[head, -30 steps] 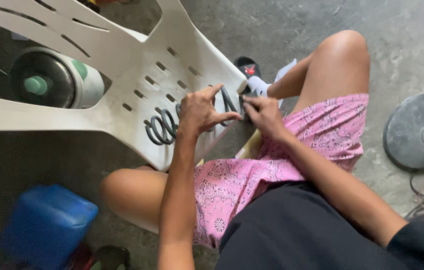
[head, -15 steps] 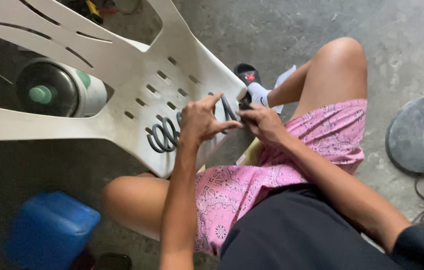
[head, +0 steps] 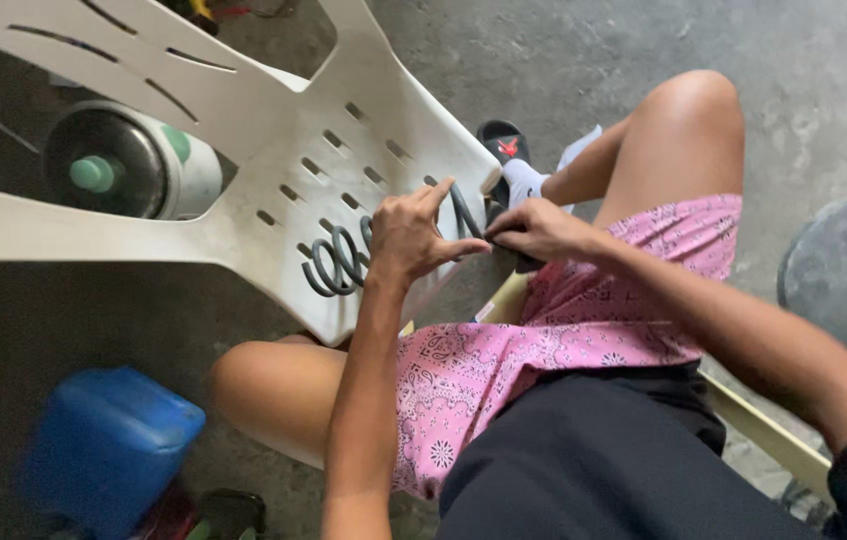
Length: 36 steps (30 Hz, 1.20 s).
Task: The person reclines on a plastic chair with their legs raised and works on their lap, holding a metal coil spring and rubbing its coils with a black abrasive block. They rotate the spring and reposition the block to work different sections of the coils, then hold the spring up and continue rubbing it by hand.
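Observation:
A white plastic chair lies tipped in front of me, its slotted seat facing up. A dark rubber strip is looped through the slots in several coils. My left hand rests on the seat beside the loops, thumb and fingers pinching the strip. My right hand grips the strip's free end at the seat's edge, close to the left thumb. My knees in pink patterned shorts sit just below the chair.
A grey and white cylindrical canister lies under the chair at left. A blue plastic jerrycan stands at lower left. A round grey fan base sits on the concrete floor at right. A black sandal lies beyond the chair.
My hands have drawn closer together at the seat's edge, pulling the strip's end. The view has shifted slightly; the chair stays put.

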### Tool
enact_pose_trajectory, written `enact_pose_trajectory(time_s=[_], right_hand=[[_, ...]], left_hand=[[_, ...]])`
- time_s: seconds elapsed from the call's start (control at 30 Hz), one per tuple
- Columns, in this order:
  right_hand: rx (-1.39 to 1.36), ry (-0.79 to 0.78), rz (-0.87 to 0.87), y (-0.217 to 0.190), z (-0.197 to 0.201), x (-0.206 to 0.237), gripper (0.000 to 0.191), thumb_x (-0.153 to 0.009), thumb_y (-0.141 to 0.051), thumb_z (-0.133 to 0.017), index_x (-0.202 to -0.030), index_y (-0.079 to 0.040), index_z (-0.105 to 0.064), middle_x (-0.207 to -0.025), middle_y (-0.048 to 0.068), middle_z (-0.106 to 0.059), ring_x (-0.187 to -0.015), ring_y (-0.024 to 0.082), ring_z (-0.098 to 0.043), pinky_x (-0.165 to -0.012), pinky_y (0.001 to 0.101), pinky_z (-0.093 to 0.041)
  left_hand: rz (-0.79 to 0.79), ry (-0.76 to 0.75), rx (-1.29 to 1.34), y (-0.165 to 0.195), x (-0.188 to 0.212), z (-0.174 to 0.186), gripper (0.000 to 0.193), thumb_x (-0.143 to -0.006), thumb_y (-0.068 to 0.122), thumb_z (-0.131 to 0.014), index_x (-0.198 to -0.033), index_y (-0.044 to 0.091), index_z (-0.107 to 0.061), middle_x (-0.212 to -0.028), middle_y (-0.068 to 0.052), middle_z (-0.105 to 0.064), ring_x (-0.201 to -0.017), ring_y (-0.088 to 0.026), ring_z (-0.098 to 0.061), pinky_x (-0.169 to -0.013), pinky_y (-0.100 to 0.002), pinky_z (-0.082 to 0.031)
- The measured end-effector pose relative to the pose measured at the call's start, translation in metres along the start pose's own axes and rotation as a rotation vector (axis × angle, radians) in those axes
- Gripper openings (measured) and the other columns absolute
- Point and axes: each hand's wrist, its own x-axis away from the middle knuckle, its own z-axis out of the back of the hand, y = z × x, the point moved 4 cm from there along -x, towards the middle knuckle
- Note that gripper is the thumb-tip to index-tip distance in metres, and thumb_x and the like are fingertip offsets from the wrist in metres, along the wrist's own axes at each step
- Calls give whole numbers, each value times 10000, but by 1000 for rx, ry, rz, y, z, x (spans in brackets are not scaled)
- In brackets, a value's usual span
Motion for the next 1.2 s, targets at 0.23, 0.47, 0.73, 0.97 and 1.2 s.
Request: enact_pose_trajectory(time_s=[0.23,0.47,0.73,0.97,1.2], right_hand=[[641,98,123,-17,10,-12,211,-883,-101,-677,-1067,-42,-762,-1021,182,-713,-865,356,-701,-723,448,-548],[-297,-16,-255,10,-11,13,215,-948,-175,-653,-1124,-89,-742,-911,110,-752,-842,339,-689,-737,438,-578],[594,201,141,-10,9,-1,267,-886,-153,-695,-1141,-114,-765,-970,155,-675,-787,350,-677,-674,452,-529],[-463,0,-215,24,-17,22,231,-1011,-209,-658,-1207,-124,-746,-1072,93,-764,-908,70,-652,-806,265,-540],[787,142,272,-8,20,-5,267,-874,-169,-717,-1133,-165,-781,-1034,75,-752,-775,214,-674,-676,360,-542]], left_hand=[[-72,76,-10,2,3,-1,1152,-600,941,-654,-1298,25,-670,-958,-122,-732,-831,-300,-714,-840,-460,-528],[-41,90,-20,1,3,0,1111,-574,925,-681,-1276,63,-691,-918,-122,-731,-826,-328,-704,-824,-459,-528],[-62,89,1,4,1,3,1113,-576,911,-691,-1277,46,-684,-926,-115,-728,-812,-314,-710,-805,-453,-529],[-65,57,11,1,-2,4,1122,-577,915,-681,-1275,37,-680,-923,-120,-721,-814,-312,-715,-789,-444,-541],[-61,51,-8,1,-1,2,1112,-613,917,-675,-1298,41,-680,-957,-122,-730,-823,-321,-717,-789,-446,-544]])
